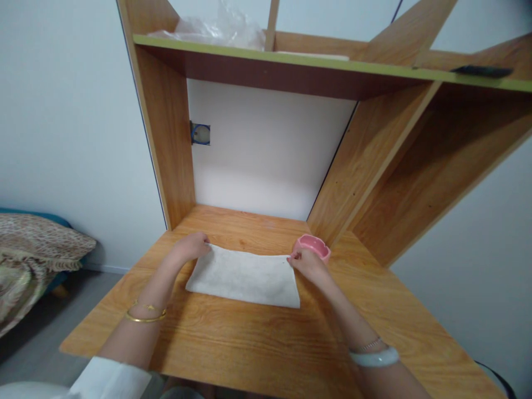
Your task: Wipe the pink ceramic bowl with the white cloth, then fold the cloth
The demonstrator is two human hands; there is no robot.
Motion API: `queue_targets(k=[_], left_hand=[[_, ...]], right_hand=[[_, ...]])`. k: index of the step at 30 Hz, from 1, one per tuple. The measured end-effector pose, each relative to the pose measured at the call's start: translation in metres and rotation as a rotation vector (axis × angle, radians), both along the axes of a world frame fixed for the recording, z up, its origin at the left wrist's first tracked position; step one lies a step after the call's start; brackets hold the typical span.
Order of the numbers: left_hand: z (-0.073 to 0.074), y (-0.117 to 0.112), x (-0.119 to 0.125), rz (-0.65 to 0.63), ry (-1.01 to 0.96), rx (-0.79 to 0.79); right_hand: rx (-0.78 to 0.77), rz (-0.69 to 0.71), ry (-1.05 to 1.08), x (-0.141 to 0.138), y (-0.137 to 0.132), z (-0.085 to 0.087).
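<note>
A white cloth lies flat on the wooden desk, folded into a rectangle. My left hand is closed on the cloth's far left corner. At the far right corner, my right hand pinches the cloth's edge. A small pink bowl stands just behind my right hand, against the desk's wooden divider.
A shelf runs above the desk with crumpled clear plastic on its left and a dark flat object on its right. A wall socket box sits in the back panel. A bed with patterned covers stands at left.
</note>
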State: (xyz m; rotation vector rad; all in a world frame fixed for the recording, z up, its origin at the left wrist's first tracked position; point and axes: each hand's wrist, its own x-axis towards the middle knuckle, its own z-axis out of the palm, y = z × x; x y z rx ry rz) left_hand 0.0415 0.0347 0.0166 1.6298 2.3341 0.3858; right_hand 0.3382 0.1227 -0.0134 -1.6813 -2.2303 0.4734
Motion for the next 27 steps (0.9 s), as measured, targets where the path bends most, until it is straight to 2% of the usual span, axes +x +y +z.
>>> queue_targets(k=[5,11,15,19,23,27], left_hand=[[-0.006,0.006,0.005,0.016,0.053,-0.057],[-0.01,0.009,0.01,0.023,0.052,-0.042],[-0.011,-0.001,0.011,0.009,0.036,-0.034],[-0.014,-0.036,0.004,-0.011,-0.018,0.047],[-0.022,-0.074,-0.004,-0.197,-0.196,0.013],[-0.03,-0.09,-0.004,-0.254,-0.279,0.002]], right_hand=[[0.022,-0.081,-0.087,-0.007,0.004,0.0],[0.038,-0.093,-0.155,-0.009,0.004,-0.002],[0.088,-0.084,-0.193,-0.009,-0.006,-0.001],[0.183,0.041,-0.168,0.005,-0.03,-0.003],[0.158,0.202,-0.056,0.031,-0.055,-0.01],[0.189,0.408,-0.02,0.051,-0.07,-0.017]])
